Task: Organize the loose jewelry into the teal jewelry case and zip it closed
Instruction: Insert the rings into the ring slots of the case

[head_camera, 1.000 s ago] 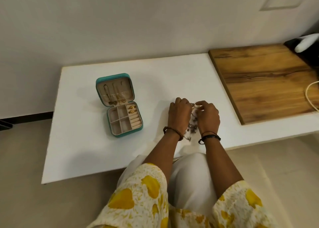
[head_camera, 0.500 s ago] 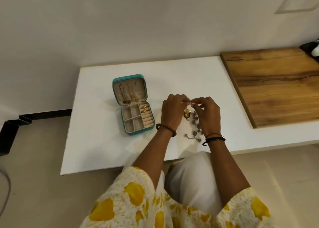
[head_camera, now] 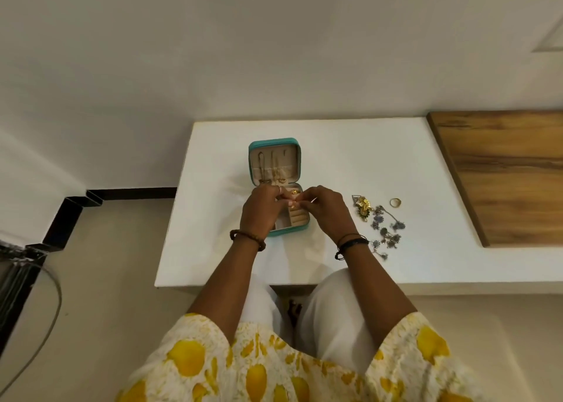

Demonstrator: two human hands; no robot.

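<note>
The left hand (head_camera: 258,212) and right hand (head_camera: 323,210) cover most of the lower tray of the teal jewelry case (head_camera: 274,161), so its compartments are largely hidden. Whatever the fingertips pinch between them is too small to tell. The chains in the lid blur together. The wooden board (head_camera: 502,173) is cut off by the right edge, and the right hand's wrist overlaps the near end of the dark jewelry cluster (head_camera: 385,229)

Soft, even indoor light; faint shadows under the hands; wide-angle bending at edges; slight overall softness.
</note>
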